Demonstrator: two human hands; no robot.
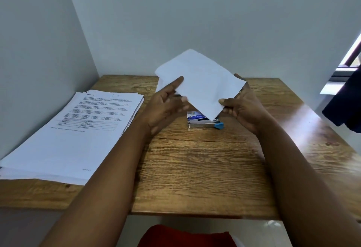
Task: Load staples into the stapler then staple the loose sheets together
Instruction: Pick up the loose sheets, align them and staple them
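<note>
Both my hands hold a small set of white loose sheets (201,82) tilted up above the middle of the wooden table (195,168). My left hand (166,106) grips their left edge, thumb on top. My right hand (242,106) pinches the lower right corner. Under the sheets lies a metal stapler (203,125) with a blue end (219,125). Behind it sits a small blue and white staple box (195,115), partly hidden by the paper.
A thick stack of printed pages (78,129) covers the table's left side, overhanging the near left edge. Walls close in behind and to the left. A dark cloth (345,106) hangs at the right edge. Something red (185,237) lies below the table's front edge.
</note>
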